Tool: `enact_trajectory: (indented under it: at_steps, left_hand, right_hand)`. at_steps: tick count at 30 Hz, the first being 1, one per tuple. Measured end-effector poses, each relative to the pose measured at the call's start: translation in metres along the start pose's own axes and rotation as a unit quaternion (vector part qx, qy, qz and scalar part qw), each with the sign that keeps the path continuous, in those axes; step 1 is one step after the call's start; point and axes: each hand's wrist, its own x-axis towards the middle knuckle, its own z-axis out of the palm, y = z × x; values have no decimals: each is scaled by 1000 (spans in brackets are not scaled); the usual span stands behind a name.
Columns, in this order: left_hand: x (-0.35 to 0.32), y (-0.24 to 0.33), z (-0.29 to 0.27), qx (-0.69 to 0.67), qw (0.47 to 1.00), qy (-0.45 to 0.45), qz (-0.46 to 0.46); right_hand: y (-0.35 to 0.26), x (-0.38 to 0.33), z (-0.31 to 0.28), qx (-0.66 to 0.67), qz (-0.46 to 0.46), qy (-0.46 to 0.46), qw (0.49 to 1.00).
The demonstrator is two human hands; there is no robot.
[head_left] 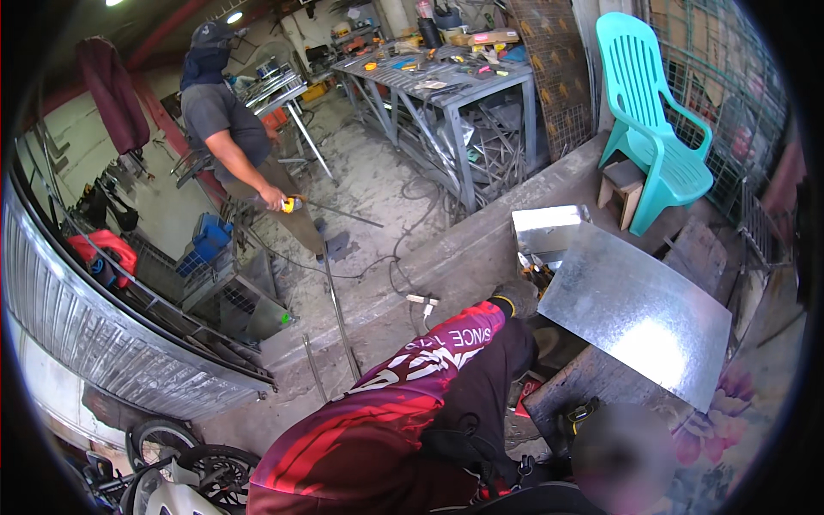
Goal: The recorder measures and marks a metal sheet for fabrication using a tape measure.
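Note:
My left arm, in a red and purple printed sleeve, reaches across to the right. Its hand [518, 298] wears a grey glove with a dark, yellow-edged cuff. It is beside several hand tools [534, 268] with orange and dark handles, at a shiny metal box [549, 225]. The fingers are too unclear to show whether they hold one. Just right of the glove, a flat galvanized metal sheet [631, 300] lies tilted over a dark wooden board [592, 386]. On the board sits a small black and yellow thing [582, 415]. My right hand is out of view.
A co-worker [232, 129] stands at the left, holding a yellow tool [292, 204]. Behind is a cluttered metal workbench [463, 94]. A turquoise plastic chair [657, 129] stands at the right. Cables and metal bars [339, 318] lie about the floor; a motorcycle [180, 472] is lower left.

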Motion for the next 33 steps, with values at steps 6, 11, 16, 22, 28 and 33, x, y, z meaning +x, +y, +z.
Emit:
enact_trajectory:
  at_steps: [6, 11, 16, 22, 28, 33]
  left_hand:
    - [6, -4, 10, 0, 1000, 11, -6]
    - [13, -8, 17, 47, 998, 6, 39]
    - [15, -9, 20, 13, 1000, 17, 11]
    - [18, -12, 26, 0, 999, 27, 18]
    - [21, -11, 29, 8, 999, 47, 10]
    - [16, -9, 24, -2, 999, 40, 3]
  right_hand:
    - [-2, -1, -1, -3, 26, -64, 998]
    - [-4, -6, 4, -30, 9, 10, 999]
    - [-7, -12, 13, -72, -20, 79, 994]
    - [-4, -12, 15, -61, 4, 49, 997]
    - [-5, -7, 8, -63, 20, 36, 997]
    - [-8, 4, -4, -28, 119, 3, 993]
